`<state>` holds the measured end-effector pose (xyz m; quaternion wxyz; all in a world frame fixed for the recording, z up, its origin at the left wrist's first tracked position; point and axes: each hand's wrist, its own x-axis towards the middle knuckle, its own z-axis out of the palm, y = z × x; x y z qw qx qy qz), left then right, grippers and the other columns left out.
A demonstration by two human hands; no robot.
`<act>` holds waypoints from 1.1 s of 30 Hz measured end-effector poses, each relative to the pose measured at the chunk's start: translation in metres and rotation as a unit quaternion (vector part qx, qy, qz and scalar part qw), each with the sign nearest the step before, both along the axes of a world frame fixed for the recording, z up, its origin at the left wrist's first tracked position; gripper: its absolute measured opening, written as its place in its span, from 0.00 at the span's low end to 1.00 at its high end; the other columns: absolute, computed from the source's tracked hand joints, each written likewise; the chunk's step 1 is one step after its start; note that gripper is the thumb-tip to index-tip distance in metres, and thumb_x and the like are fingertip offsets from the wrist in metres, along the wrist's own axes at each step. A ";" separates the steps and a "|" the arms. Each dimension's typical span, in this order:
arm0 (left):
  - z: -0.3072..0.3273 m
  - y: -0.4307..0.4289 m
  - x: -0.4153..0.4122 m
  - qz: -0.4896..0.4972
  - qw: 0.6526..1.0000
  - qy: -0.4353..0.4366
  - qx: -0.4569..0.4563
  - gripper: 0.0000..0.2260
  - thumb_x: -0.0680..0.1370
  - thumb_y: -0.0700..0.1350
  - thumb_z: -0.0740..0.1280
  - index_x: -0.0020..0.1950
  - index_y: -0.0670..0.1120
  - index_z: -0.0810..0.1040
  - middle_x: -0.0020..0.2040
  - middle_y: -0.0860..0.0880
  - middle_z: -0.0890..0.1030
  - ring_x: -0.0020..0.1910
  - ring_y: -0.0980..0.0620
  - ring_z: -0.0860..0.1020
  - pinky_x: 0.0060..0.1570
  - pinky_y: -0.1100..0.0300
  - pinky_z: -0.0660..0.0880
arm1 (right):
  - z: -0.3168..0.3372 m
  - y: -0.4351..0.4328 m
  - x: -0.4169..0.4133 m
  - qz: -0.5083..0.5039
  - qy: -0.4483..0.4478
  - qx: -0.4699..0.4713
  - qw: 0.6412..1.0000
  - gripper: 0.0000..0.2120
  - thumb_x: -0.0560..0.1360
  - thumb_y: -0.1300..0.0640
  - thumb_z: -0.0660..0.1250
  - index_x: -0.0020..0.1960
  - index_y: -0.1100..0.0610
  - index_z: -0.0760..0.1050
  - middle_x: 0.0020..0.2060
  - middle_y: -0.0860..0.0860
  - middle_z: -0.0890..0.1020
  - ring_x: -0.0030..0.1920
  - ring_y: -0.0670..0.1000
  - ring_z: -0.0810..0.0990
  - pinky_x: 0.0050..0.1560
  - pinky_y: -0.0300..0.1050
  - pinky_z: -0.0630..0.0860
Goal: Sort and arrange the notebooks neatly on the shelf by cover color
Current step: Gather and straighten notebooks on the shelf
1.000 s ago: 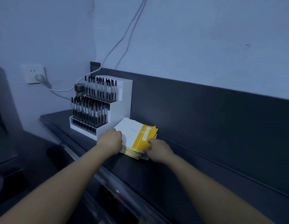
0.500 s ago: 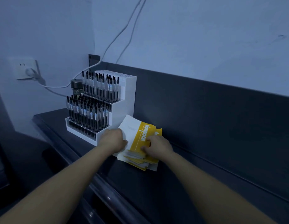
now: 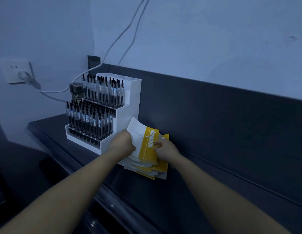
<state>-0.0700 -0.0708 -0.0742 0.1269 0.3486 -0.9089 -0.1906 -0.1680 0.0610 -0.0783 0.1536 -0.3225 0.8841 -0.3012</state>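
Note:
A loose, fanned stack of yellow-and-white notebooks (image 3: 147, 168) lies on the dark shelf (image 3: 189, 191), right of the pen display. The top notebook (image 3: 143, 141), white with a yellow band and the printed word "Notebook", is tilted up off the stack. My left hand (image 3: 122, 144) grips the stack's left edge with curled fingers. My right hand (image 3: 165, 148) pinches the right edge of the top notebook. The lower covers are mostly hidden under the top one.
A white tiered pen display (image 3: 104, 112) full of black pens stands just left of the stack. Behind it sits a glass jar (image 3: 76, 92). A wall socket (image 3: 17, 71) with a plugged cable is on the left wall. A dark back panel (image 3: 231, 119) runs behind the shelf.
The top notebook has been lifted and tilted up, and the stack below has fanned out toward me. Both hands stayed at the stack's edges.

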 end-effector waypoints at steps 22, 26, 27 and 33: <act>0.013 0.049 -0.006 0.000 0.903 0.213 0.373 0.04 0.81 0.39 0.59 0.55 0.43 0.65 0.44 0.41 0.72 0.27 0.49 0.69 0.23 0.63 0.61 | 0.009 0.069 0.023 -0.190 -0.182 -0.200 0.944 0.12 0.80 0.53 0.62 0.40 0.57 0.68 0.28 0.52 0.70 0.24 0.48 0.68 0.19 0.33 0.59; 0.010 0.073 -0.002 -0.027 0.910 0.220 0.351 0.08 0.81 0.41 0.60 0.60 0.43 0.67 0.51 0.40 0.74 0.32 0.46 0.72 0.24 0.61 0.65 | 0.010 0.094 0.038 -0.215 -0.153 -0.234 0.936 0.07 0.80 0.55 0.60 0.46 0.57 0.70 0.31 0.52 0.72 0.26 0.48 0.69 0.21 0.36 0.61; 0.009 0.079 -0.001 -0.035 0.912 0.225 0.341 0.09 0.81 0.41 0.60 0.61 0.43 0.68 0.51 0.40 0.75 0.35 0.45 0.73 0.26 0.60 0.67 | 0.010 0.101 0.042 -0.223 -0.143 -0.242 0.933 0.06 0.81 0.55 0.60 0.47 0.56 0.69 0.33 0.51 0.73 0.27 0.48 0.69 0.22 0.37 0.62; 0.010 0.134 0.011 -0.079 0.919 0.232 0.310 0.11 0.80 0.42 0.60 0.63 0.43 0.69 0.52 0.45 0.77 0.45 0.43 0.78 0.43 0.49 0.78 | 0.006 0.155 0.060 -0.254 -0.107 -0.282 0.919 0.02 0.81 0.57 0.59 0.52 0.53 0.70 0.41 0.49 0.76 0.35 0.48 0.73 0.32 0.40 0.69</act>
